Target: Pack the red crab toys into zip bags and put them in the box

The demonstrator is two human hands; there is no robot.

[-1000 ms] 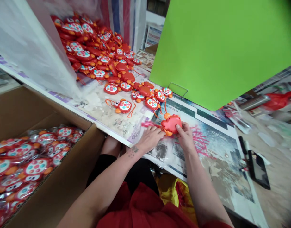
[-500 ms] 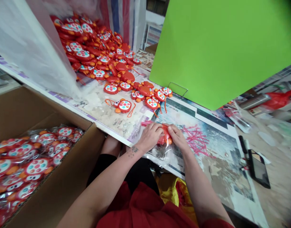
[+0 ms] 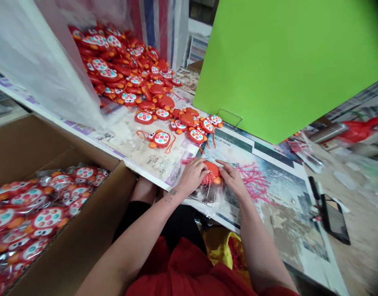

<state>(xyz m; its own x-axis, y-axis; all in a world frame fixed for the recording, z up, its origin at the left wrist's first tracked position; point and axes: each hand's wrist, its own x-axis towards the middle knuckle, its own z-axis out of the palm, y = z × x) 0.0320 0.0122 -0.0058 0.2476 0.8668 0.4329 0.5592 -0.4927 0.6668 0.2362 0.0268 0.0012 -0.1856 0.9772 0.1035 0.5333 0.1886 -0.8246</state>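
Note:
A red crab-like toy (image 3: 212,169) with orange feet lies back side up on the table in front of me, with clear plastic film (image 3: 207,194) around its near side. My left hand (image 3: 192,174) grips its left edge, fingers curled over it. At its right edge, my right hand (image 3: 233,179) has index finger and thumb apart; whether the thumb touches the toy is hard to tell. Pink strips (image 3: 255,181) lie scattered just right of that hand. Pink strip ends also poke out beyond my left hand. A loose toy (image 3: 161,139) with an orange cord rests face up farther off.
A large pile of the same toys (image 3: 127,76) spills from a whitish sack (image 3: 65,70) at the back left. An open carton (image 3: 93,205) at left holds bagged toys. A green board (image 3: 275,61) stands behind the table; a black device (image 3: 335,220) lies right.
The fingers of my right hand have opened and lifted slightly off the toy, uncovering more of its red back. My left hand stays at the toy's left side.

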